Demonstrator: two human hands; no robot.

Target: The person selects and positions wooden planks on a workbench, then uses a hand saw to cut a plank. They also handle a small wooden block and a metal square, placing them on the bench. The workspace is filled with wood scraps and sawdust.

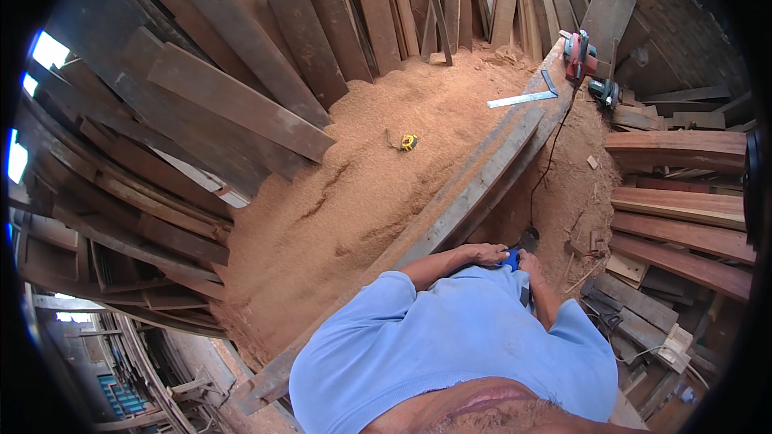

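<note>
Close to my belly, my left hand [486,254] and my right hand [531,266] meet at a small blue object [511,258]. Fingers of both hands are closed around it, and they hide most of its shape, so its kind cannot be told. Just beyond the hands is a dark rounded thing [527,238], partly covered. A long thick wooden beam [474,201] runs diagonally past my left forearm. On its far part lies a metal carpenter's square [523,100], with a red power tool [579,58] at the far end.
A yellow tape measure [408,142] lies on the heaped sawdust [346,193] left of the beam. A dark green power tool [603,93] sits beside the red one. A black cord [552,153] trails toward me. Leaning boards [297,32] and stacked planks [675,203] surround the space.
</note>
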